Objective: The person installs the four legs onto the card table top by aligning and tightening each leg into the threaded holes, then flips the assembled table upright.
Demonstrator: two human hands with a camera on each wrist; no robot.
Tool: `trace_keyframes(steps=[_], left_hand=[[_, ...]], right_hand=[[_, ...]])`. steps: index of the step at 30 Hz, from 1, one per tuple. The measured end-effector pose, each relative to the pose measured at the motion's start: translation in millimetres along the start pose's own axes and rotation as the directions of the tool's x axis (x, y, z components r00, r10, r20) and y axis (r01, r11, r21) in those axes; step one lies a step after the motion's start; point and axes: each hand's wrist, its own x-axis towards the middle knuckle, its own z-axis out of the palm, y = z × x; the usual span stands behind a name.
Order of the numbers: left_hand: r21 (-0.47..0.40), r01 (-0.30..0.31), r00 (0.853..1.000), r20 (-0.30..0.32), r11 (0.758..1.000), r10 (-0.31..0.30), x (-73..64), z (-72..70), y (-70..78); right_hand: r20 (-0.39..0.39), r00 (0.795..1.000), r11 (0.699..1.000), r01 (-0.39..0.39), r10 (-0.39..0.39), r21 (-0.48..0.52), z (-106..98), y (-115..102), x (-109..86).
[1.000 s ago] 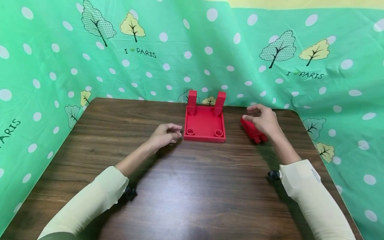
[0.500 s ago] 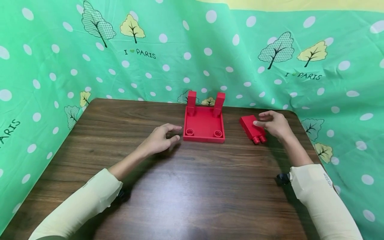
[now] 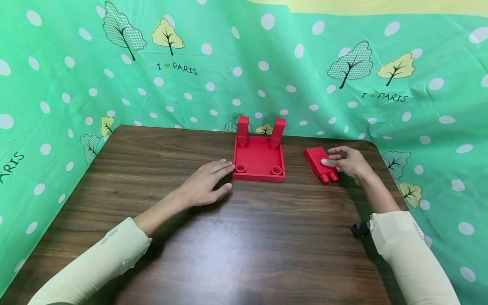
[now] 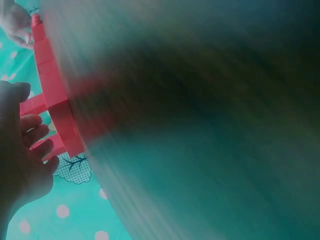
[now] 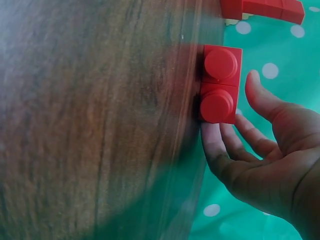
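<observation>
A red square tray-like piece [image 3: 259, 163] lies near the table's back edge. Two red posts [image 3: 242, 132] stand at its rear corners, and round sockets [image 3: 276, 170] mark its front corners. My left hand [image 3: 206, 184] is spread with fingers straight, its fingertips at the tray's left side. To the right lie two red blocks [image 3: 317, 160] side by side, with round pegs [image 5: 220, 63] at one end. My right hand [image 3: 351, 164] is beside them, fingers loosely bent. In the right wrist view its fingertips are at the blocks' side, partly hidden, and the thumb stands apart.
A dark wooden table [image 3: 236, 250] bears everything. Behind it and at both sides hangs a green dotted cloth [image 3: 213, 55] with printed trees. The rear posts stand close to the cloth.
My right hand has moved right off the top of the red blocks, uncovering them. My left hand has drawn slightly toward me and its fingers have straightened and spread. The tray stays put.
</observation>
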Motion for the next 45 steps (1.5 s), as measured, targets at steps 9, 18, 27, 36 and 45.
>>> trace_keyframes(steps=[9,18,27,36,45], left_hand=[[0.102,-0.086,0.995,0.068,0.991,0.080,-9.6,1.8,-3.5],[0.159,-0.145,0.984,0.125,0.977,0.125,-12.2,2.8,-6.5],[0.149,-0.155,0.978,0.165,0.977,0.130,-12.3,0.8,-7.9],[0.150,-0.158,0.978,0.163,0.976,0.134,-12.5,3.0,-6.8],[0.166,-0.176,0.976,0.155,0.970,0.151,-14.1,3.0,-5.8]], right_hand=[[0.035,0.999,1.000,-0.019,0.019,0.002,2,7,3.8],[0.062,0.998,1.000,-0.010,0.010,0.000,3,8,6.5],[0.071,0.997,1.000,-0.023,0.022,0.015,0,10,8.4],[0.020,0.999,0.995,-0.043,0.045,-0.085,-7,9,5.6],[-0.036,0.999,0.956,0.016,-0.028,-0.293,-3,0,4.5]])
